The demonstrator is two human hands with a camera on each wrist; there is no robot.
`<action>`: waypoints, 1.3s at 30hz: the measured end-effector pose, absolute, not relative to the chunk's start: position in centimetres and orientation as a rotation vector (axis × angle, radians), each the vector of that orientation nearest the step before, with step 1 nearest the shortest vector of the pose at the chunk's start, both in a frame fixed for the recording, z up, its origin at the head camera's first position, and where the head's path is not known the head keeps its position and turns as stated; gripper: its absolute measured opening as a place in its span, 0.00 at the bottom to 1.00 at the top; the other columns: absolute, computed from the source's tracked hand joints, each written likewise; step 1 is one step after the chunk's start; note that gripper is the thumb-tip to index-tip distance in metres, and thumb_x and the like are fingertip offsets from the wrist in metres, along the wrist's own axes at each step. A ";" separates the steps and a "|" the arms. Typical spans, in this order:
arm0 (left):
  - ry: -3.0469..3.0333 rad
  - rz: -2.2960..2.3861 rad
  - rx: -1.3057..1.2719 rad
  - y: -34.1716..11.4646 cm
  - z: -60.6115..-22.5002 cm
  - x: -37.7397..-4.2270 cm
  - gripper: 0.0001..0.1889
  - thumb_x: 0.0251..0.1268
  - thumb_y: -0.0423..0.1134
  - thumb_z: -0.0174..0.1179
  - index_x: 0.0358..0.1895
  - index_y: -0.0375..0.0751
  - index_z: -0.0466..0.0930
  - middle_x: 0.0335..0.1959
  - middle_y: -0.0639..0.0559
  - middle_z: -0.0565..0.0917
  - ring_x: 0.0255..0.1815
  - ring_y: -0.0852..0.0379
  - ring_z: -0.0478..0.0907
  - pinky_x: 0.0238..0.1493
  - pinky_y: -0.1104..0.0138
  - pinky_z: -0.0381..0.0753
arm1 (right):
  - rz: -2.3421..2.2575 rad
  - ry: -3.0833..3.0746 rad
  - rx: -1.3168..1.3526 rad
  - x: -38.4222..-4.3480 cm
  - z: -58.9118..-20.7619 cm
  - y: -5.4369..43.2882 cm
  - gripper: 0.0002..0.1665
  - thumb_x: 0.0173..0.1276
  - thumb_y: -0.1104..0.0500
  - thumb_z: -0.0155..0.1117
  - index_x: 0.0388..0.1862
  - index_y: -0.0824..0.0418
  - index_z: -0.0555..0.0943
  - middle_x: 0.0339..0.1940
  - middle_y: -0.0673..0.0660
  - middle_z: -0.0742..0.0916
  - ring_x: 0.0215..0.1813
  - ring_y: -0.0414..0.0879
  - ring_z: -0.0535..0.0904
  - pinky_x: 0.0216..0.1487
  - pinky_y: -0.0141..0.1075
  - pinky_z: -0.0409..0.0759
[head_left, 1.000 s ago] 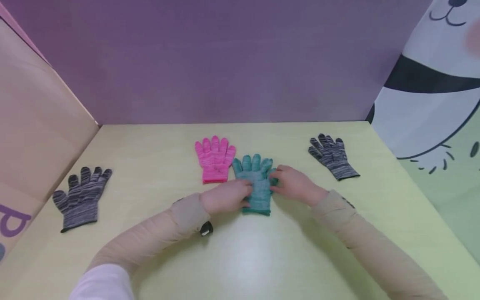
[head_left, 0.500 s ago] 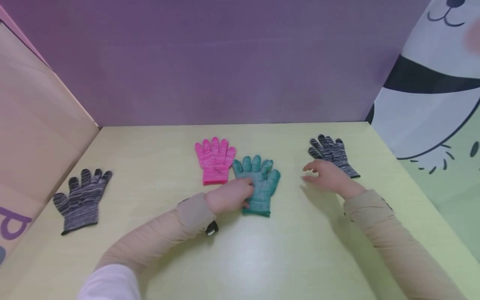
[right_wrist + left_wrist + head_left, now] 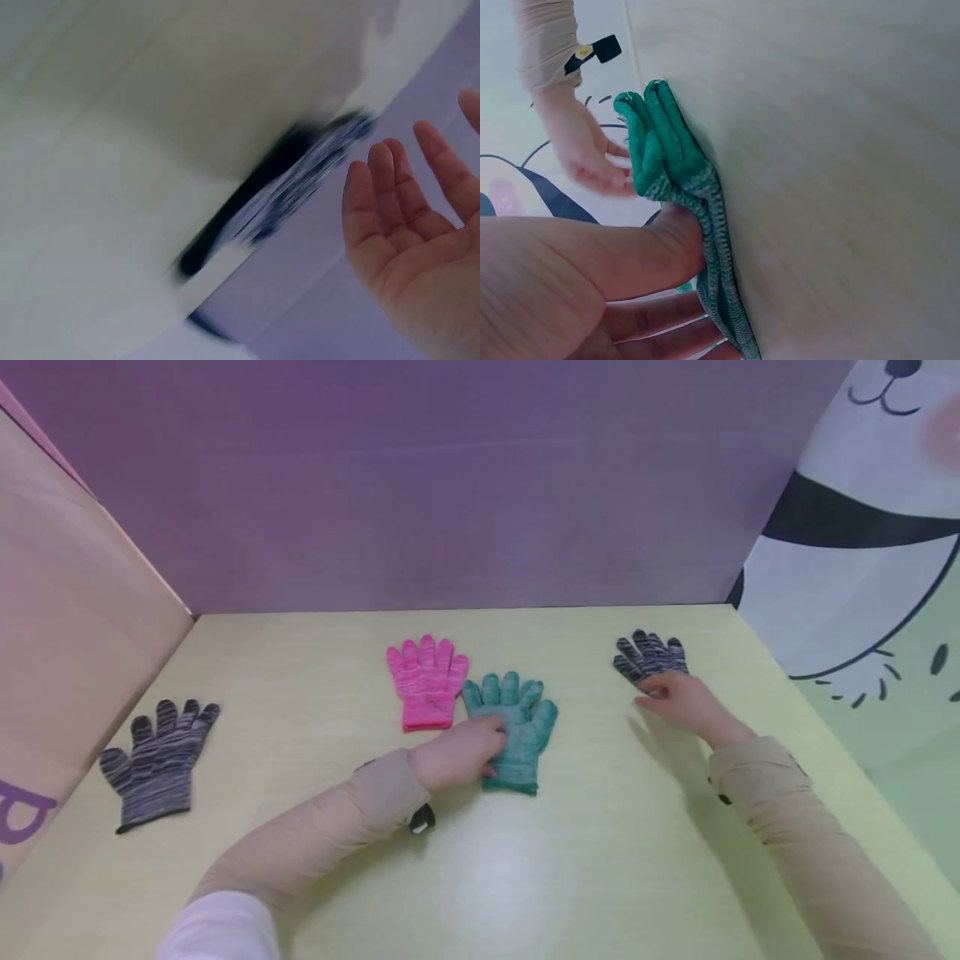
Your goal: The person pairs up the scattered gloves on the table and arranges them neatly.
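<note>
My left hand (image 3: 459,753) rests on two teal knit gloves (image 3: 519,743), stacked flat at the middle of the table. In the left wrist view, its thumb presses the layered gloves (image 3: 718,259) while the other fingers lie nearly straight against them. To the right, my right hand (image 3: 684,702) hovers over the cuff end of a grey-and-black striped glove (image 3: 648,656), partly hiding it. The right wrist view shows this hand (image 3: 420,240) with loosely bent fingers holding nothing, apart from the blurred striped glove (image 3: 289,191).
A pink glove (image 3: 427,685) lies just left of the teal pair, close to its fingers. Another grey-and-black glove (image 3: 161,768) lies near the table's left edge. A purple panel (image 3: 465,485) stands behind the table, with a printed panel at right.
My right hand has left the teal gloves' thumb side and moved right to the striped glove. The top teal thumb now lies spread out. The left hand has stayed almost still.
</note>
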State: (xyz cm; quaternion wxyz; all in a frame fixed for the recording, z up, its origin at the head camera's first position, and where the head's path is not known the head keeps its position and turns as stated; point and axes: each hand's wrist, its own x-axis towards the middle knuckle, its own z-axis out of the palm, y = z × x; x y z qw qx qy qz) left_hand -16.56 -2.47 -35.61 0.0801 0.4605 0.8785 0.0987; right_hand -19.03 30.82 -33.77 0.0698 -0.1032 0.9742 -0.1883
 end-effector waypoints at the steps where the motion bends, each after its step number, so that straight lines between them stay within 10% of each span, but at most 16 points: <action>1: 2.628 0.297 1.366 -2.6 -35.6 -16.6 0.12 0.55 0.40 0.67 0.27 0.37 0.74 0.32 0.51 0.68 0.32 0.57 0.65 0.33 0.70 0.71 | -0.606 2.904 -0.288 -19.3 -33.6 29.7 0.22 0.68 0.55 0.58 0.51 0.72 0.78 0.47 0.70 0.82 0.48 0.62 0.78 0.50 0.54 0.75; 9: 2.631 0.303 1.353 -2.7 -35.6 -16.7 0.11 0.56 0.39 0.67 0.29 0.36 0.76 0.32 0.51 0.67 0.32 0.58 0.65 0.33 0.70 0.70 | -0.738 2.732 -0.226 -22.5 -34.0 21.7 0.24 0.70 0.51 0.54 0.52 0.71 0.79 0.52 0.68 0.82 0.53 0.59 0.78 0.54 0.49 0.76; 19: 2.635 0.298 1.380 -2.6 -35.7 -16.7 0.11 0.56 0.40 0.67 0.31 0.36 0.76 0.31 0.51 0.65 0.31 0.57 0.64 0.32 0.70 0.69 | -0.748 2.682 -0.057 -23.7 -34.9 19.0 0.21 0.65 0.51 0.60 0.43 0.70 0.82 0.37 0.59 0.84 0.33 0.44 0.72 0.34 0.30 0.69; 39: 2.626 0.283 1.334 -2.3 -35.8 -16.6 0.09 0.57 0.38 0.67 0.33 0.37 0.77 0.32 0.51 0.66 0.32 0.58 0.64 0.33 0.71 0.69 | -0.747 2.703 0.026 -24.2 -35.3 17.5 0.09 0.60 0.59 0.59 0.30 0.66 0.80 0.28 0.55 0.81 0.32 0.46 0.74 0.39 0.35 0.75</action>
